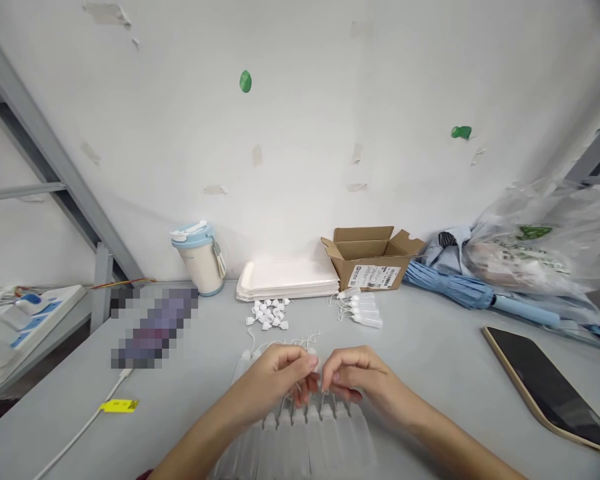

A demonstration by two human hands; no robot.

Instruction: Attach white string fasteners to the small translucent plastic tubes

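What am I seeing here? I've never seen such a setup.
It's one picture, from a camera worn on a person's head. No machine: just their bare left hand and right hand, close together among thin white strings over clear tubes. What each holds is hard to tell. Beyond them on the grey table lie small white pieces, more tubes, a white stack and an open cardboard box. A cup stands to the left; a phone and a blue umbrella lie to the right.

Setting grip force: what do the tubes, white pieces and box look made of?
Tubes: probably plastic, smooth; translucent, with faint highlights.
White pieces: opaque, likely plastic, but too small to be sure.
Box: apparently cardboard, matte; plain brown, with stiff, folded-out flaps.
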